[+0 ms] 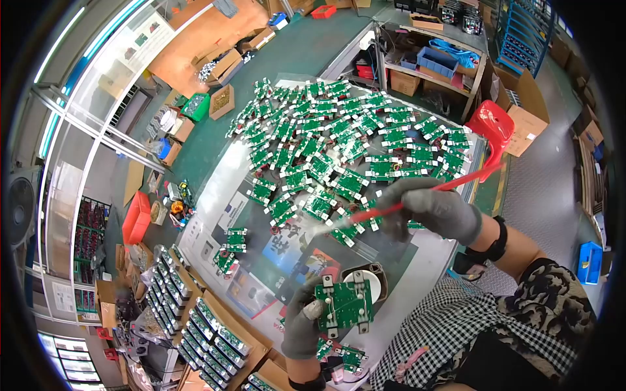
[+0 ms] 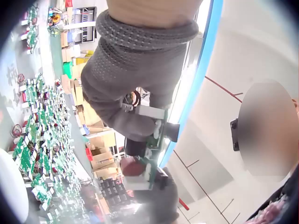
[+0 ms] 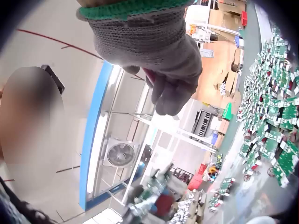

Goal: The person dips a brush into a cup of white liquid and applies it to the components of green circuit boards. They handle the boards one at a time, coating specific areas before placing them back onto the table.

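My left hand, in a grey glove, grips a green circuit board by its left edge, low in the head view. White blocks and metal tabs sit along the board's edges. In the left wrist view the board appears edge-on between thumb and fingers. Up and to the right, my gloved right hand holds a long red-handled brush. Its blurred pale tip points left, above the table. Just behind the held board stands a dark container with a round white thing in it.
Many similar circuit boards cover the far part of the table. Two boards lie apart at the left. Boxes of boards stand at lower left. A red stool is beyond the right edge.
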A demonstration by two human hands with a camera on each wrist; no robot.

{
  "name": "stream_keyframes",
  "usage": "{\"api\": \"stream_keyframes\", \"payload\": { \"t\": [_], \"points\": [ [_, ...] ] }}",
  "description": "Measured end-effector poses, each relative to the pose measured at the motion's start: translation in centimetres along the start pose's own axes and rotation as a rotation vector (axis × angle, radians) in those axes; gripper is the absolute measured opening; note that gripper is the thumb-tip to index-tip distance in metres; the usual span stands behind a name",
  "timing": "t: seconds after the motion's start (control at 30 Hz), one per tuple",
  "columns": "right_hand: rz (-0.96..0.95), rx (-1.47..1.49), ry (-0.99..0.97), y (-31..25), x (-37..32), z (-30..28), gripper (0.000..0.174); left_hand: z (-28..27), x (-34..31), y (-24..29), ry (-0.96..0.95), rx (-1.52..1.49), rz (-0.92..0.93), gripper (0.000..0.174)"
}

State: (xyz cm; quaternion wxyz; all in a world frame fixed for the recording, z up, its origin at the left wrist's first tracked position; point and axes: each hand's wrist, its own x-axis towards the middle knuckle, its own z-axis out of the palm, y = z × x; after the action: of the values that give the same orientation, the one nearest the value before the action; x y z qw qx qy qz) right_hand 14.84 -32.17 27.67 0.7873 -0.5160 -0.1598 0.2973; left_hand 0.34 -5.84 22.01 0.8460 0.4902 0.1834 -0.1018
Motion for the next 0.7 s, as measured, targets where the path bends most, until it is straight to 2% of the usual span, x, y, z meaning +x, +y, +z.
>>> {"api": "stream_keyframes", "payload": {
  "t": [0.07,0.23,0.37,0.5,0.57,0.7],
  "points": [
    [0.034,-0.093,-0.054,-0.6,-0.9,-0.3,0.031,-0.4,0.2,0.4,-0.161,-0.006,-0.109,0.063],
    [0.239,-0.117,-0.114,-0.5,-1.2,0.4,0.024,0.2,-0.3,1.0,-0.193,0.021,-0.212,0.059],
    [0.295,-0.185,-0.117,-0.8,-1.1,0.5,0.022,-0.4,-0.5,0.6,-0.219,0.034,-0.269,0.058],
    [0.195,-0.239,-0.235,-1.4,-1.4,0.7,0.019,-0.6,-0.7,0.7,-0.247,0.139,-0.302,0.059],
    [0.085,-0.421,-0.391,-1.7,-1.3,1.2,0.019,-0.3,-0.8,1.2,-0.269,0.142,-0.333,0.059],
    [0.004,-0.46,-0.401,-2.4,-1.5,1.5,0.019,-0.3,-1.1,1.3,-0.275,0.213,-0.343,0.059]
  ]
}}
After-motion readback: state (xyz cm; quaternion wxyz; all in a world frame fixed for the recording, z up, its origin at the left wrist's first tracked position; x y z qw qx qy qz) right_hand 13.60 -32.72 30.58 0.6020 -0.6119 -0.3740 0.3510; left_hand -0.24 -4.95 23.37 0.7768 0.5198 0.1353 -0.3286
